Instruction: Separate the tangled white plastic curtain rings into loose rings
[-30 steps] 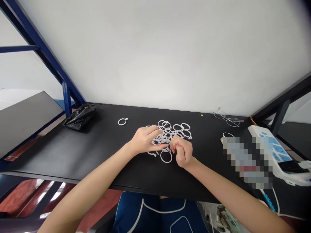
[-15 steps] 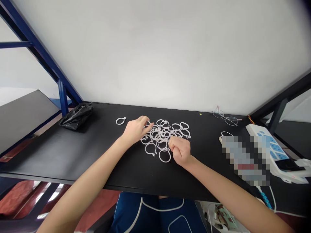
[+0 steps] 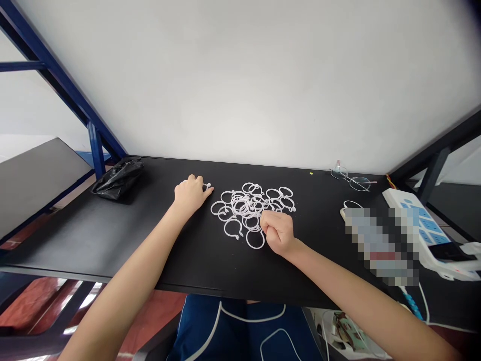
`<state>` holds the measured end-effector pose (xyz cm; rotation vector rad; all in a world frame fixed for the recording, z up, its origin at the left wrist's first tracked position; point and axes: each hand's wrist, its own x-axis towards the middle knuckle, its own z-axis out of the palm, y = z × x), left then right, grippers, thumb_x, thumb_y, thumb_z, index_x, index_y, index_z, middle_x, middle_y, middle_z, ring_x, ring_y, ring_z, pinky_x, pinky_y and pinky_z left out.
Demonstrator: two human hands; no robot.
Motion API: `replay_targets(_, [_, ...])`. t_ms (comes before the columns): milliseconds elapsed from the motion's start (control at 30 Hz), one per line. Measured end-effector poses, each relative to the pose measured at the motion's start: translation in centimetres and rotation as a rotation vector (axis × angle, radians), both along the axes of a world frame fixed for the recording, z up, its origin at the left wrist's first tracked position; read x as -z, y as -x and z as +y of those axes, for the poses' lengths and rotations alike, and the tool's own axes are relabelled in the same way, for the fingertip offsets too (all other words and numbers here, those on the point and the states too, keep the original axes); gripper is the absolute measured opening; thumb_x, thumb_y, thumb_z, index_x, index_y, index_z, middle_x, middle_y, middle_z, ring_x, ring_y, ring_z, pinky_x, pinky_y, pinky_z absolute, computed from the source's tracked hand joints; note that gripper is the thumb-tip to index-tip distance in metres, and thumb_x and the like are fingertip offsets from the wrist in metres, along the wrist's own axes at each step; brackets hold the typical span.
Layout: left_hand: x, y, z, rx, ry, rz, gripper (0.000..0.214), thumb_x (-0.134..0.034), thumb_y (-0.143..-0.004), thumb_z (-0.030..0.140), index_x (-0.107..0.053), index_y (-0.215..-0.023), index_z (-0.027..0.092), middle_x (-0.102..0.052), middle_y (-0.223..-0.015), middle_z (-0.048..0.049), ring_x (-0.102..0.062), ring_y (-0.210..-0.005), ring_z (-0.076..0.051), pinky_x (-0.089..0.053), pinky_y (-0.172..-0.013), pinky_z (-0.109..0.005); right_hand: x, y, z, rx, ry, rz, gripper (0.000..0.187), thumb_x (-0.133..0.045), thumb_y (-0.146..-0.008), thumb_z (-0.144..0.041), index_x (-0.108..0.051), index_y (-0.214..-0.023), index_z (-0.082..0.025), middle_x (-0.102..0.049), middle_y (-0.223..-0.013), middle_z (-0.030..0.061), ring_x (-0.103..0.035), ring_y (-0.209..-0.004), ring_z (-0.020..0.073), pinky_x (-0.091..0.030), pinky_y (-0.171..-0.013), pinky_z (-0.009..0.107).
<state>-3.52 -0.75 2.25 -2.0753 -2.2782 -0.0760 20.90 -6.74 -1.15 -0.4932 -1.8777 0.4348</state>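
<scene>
Black tabletop (image 3: pixel 150 235) fills the middle of the frame, pushed against a plain white wall (image 3: pixel 240 90), with a blue steel frame (image 3: pixel 63 85) slanting down the upper left.

A pile of white rings (image 3: pixel 255 203) lies at the centre of the table, the rings overlapping and tangled. A few single rings lie flat at its lower edge.

The left hand (image 3: pixel 191 193) rests palm down on the table just left of the pile, apart from it, with its fingers bent toward the surface. A small white ring tip (image 3: pixel 208 186) shows at the fingertips. The rest of that ring is hidden under the hand, so I cannot tell whether the fingers grip it or only lie over it.

The right hand (image 3: pixel 278 231) sits at the lower right edge of the pile. It is curled into a fist with the thumb pressed against the fingers, which are drawn together. Its knuckles are just beside a loose ring (image 3: pixel 255 239) at the near edge of the pile. Anything pinched inside the fist is hidden.

A crumpled black plastic bag (image 3: pixel 118 178) lies at the left end of the table, near the blue frame. A pair of thin-rimmed glasses (image 3: pixel 351 179) rests by the wall at the right. A white power strip (image 3: pixel 424 225) with blue sockets lies at the far right, beside a blurred patch.
</scene>
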Motion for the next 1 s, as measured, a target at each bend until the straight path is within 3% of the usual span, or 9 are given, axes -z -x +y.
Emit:
replay_targets(300, [0.09,-0.02,0.00,-0.044,0.034,0.019,0.046,-0.043,-0.091,0.051,-0.062,-0.107,0.012,-0.058,-0.109,-0.0149,-0.065,-0.089,-0.032,-0.048,-0.070,-0.037,-0.12,0.01,0.04,0.015,0.004,-0.035,0.027,-0.031,-0.069,0.003,-0.032,-0.056,-0.021,-0.033,-0.052,-0.0038,-0.031,-0.046,0.0093,-0.023,-0.044,0.024])
replay_targets(467, [0.18,0.24,-0.11,-0.018,0.028,0.058,0.038,-0.036,-0.095,0.038,-0.060,-0.112,0.013,-0.054,-0.115,-0.0160,-0.065,-0.089,-0.030,-0.048,-0.070,-0.036,-0.02,-0.04,0.12,0.011,0.006,-0.034,0.027,-0.031,-0.069,0.003,-0.032,-0.056,-0.021,-0.034,-0.052,-0.0038,-0.031,-0.046,0.0093,-0.023,-0.044,0.024])
replay_targets(667, [-0.03,0.44,-0.37,0.037,-0.027,0.057,0.030,-0.041,-0.091,0.025,-0.055,-0.115,0.014,-0.054,-0.116,-0.0161,-0.066,-0.084,-0.029,-0.048,-0.066,-0.035,0.01,-0.11,0.23,0.029,0.012,-0.033,0.027,-0.032,-0.069,0.002,-0.033,-0.056,-0.021,-0.034,-0.051,-0.0037,-0.031,-0.046,0.0092,-0.023,-0.045,0.024])
replay_targets(733, [-0.05,0.46,-0.30,0.113,-0.075,0.007,0.031,-0.042,-0.087,0.019,-0.055,-0.114,0.017,-0.054,-0.116,-0.0133,-0.066,-0.082,-0.026,-0.047,-0.066,-0.033,0.00,-0.12,0.22,0.029,0.014,-0.038,0.027,-0.032,-0.069,0.002,-0.033,-0.055,-0.021,-0.034,-0.051,-0.0036,-0.032,-0.046,0.0093,-0.024,-0.044,0.024])
replay_targets(900, [0.11,0.08,-0.24,0.545,0.025,-0.287,0.030,-0.045,-0.073,0.012,-0.057,-0.099,0.022,-0.057,-0.106,-0.0033,-0.059,-0.067,-0.014,-0.046,-0.064,-0.027,0.04,-0.13,0.24,0.030,0.010,-0.039,0.027,-0.032,-0.069,0.003,-0.033,-0.056,-0.021,-0.034,-0.052,-0.0035,-0.032,-0.046,0.0093,-0.024,-0.044,0.024])
replay_targets(1000, [0.30,-0.29,-0.42,0.617,0.060,-0.324,0.028,-0.048,-0.069,0.015,-0.055,-0.096,0.021,-0.059,-0.101,-0.0025,-0.056,-0.063,-0.014,-0.044,-0.061,-0.028,0.05,-0.13,0.25,0.027,0.010,-0.033,0.027,-0.032,-0.069,0.003,-0.033,-0.056,-0.021,-0.034,-0.052,-0.0035,-0.031,-0.046,0.0093,-0.023,-0.044,0.024])
